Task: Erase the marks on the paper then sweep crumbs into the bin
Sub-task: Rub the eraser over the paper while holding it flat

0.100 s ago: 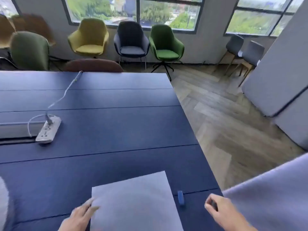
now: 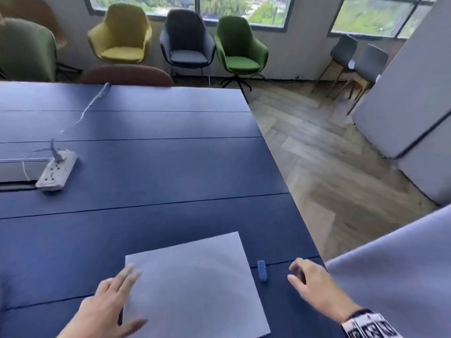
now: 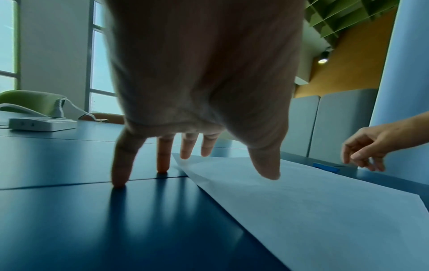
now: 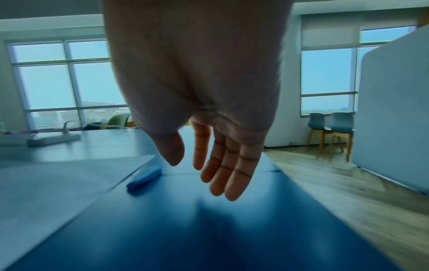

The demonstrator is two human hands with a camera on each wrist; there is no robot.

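A white sheet of paper (image 2: pixel 195 286) lies on the blue table (image 2: pixel 146 167) near its front edge. My left hand (image 2: pixel 109 303) is spread at the sheet's left edge: two fingertips (image 3: pixel 118 183) touch the table, the thumb hovers over the paper (image 3: pixel 301 201). A small blue eraser (image 2: pixel 261 269) lies just right of the sheet. My right hand (image 2: pixel 310 281) hovers to the right of the eraser (image 4: pixel 145 177), fingers relaxed and holding nothing. No marks show on the paper in these blurred views.
A white power strip (image 2: pixel 57 174) with a plugged cable sits at the table's left. The table's right edge (image 2: pixel 288 191) drops to a wooden floor. Several chairs stand by the windows, and grey partition panels (image 2: pixel 402 106) stand on the right.
Both hands have moved forward and sit higher in the head view; the left hand now reaches the paper's left edge. The paper and eraser lie as before.
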